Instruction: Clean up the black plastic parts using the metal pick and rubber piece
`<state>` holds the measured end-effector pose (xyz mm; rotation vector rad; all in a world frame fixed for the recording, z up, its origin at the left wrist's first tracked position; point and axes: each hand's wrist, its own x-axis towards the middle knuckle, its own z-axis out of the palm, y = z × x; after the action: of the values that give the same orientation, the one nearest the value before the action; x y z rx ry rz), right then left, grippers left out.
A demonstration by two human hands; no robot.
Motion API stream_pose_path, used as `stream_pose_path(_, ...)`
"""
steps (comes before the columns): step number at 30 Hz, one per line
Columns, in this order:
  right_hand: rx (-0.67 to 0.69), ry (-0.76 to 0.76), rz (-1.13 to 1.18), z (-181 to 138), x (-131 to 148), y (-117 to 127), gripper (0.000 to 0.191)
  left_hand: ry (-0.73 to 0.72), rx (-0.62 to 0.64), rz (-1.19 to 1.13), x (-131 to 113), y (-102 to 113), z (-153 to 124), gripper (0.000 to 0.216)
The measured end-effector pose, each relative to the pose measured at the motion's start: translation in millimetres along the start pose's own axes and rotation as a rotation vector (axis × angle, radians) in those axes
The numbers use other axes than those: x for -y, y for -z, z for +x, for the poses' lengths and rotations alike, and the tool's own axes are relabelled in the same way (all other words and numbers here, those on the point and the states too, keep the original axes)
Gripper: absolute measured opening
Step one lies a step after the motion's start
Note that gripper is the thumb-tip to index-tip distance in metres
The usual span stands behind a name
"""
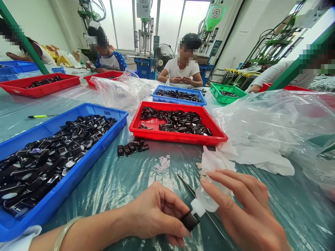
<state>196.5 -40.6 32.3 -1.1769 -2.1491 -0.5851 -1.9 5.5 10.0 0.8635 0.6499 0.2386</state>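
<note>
My left hand [157,212] pinches a small black plastic part [190,220] between thumb and fingers near the table's front edge. My right hand [246,212] holds a small clear squeeze bottle [206,200], its white nozzle touching the black part. A thin pair of tweezers [187,186] lies on the table under the hands. Several loose black parts [132,148] sit in a row in front of the red tray [178,137], which holds many more. The blue tray [65,188] on the left is full of the same black parts.
Crumpled clear plastic bags [274,129] and white scraps [213,158] lie at right. Another blue tray [178,101], a green tray [226,99] and more red trays [39,91] stand further back. A pen [42,116] lies at left. Several people sit round the table.
</note>
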Motion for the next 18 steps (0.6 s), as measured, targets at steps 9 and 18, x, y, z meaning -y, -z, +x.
stream_pose_path(9,0.032,0.007,-0.016,-3.3,-2.2,2.4,0.034,-0.01,0.003,-0.008,2.0,0.7,1.3,0.024)
stream_pose_path(18,0.103,0.058,-0.002,-8.3,-8.2,6.4,0.039,-0.007,0.011,0.004,1.2,1.0,-0.4,0.024)
